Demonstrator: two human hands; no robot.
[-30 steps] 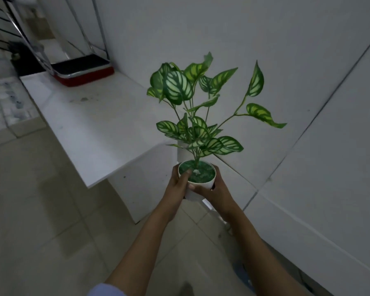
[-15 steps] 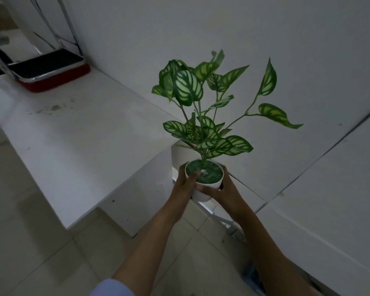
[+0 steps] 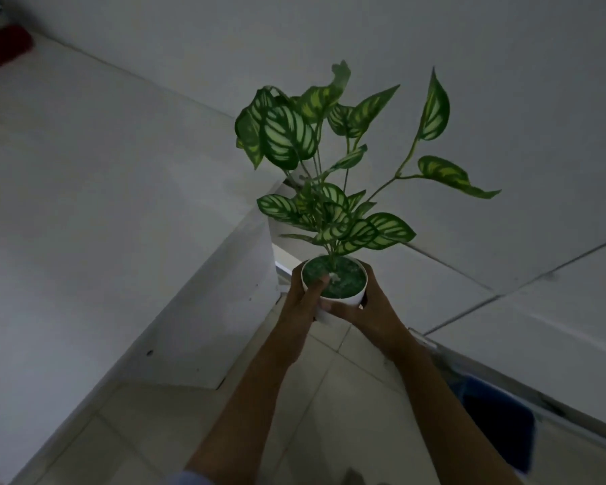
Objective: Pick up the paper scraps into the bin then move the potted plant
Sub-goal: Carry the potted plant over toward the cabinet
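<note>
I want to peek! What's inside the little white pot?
The white pot holds dark green moss-like filling with the plant's stems rising from it. The left hand thumb covers part; anything beneath the filling is hidden.

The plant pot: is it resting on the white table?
Apart. The head view shows the pot held by both hands over floor tiles, beside the table.

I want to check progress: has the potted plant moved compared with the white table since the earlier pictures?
Yes. The potted plant, held by left hand and right hand, has come closer to the white table, nearing its corner by the wall.
</note>
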